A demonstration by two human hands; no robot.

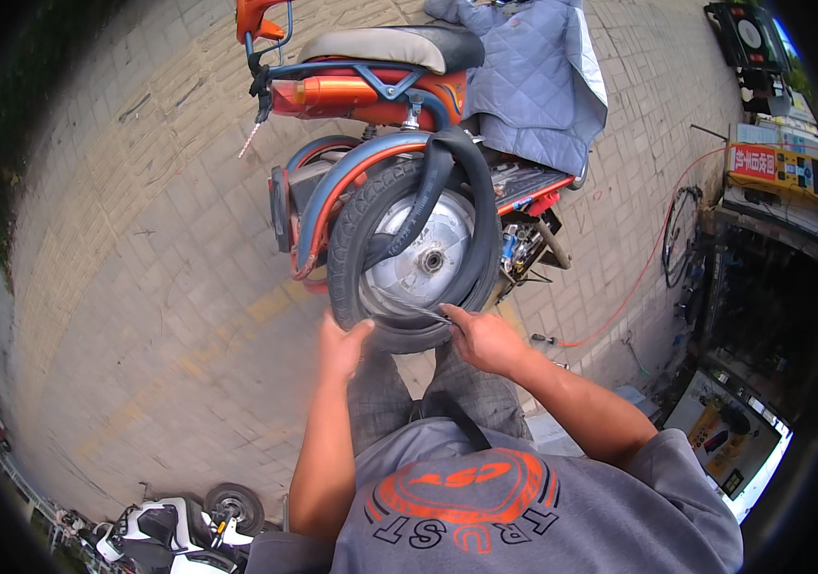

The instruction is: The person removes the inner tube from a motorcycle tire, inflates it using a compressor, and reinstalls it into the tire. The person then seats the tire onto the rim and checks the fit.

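Note:
In front of me an orange and blue scooter shows its wheel (425, 256), with a silver hub and a black tyre (340, 260). A black inner tube (419, 215) loops over the fender and hangs across the hub, partly lying inside the tyre. My left hand (342, 346) grips the tyre's near left edge, its fingers partly hidden and slightly blurred. At the near right of the rim, my right hand (487, 341) is closed on a thin metal tyre lever (407, 305). The lever points left across the wheel; whether its tip is under the tyre bead is unclear.
A grey quilted cover (538, 86) drapes over the scooter's front. Several tools (524, 253) lie right of the wheel. A red hose (641, 273) runs over the paving on the right, near a bicycle wheel (682, 237). A white scooter (175, 531) stands at lower left.

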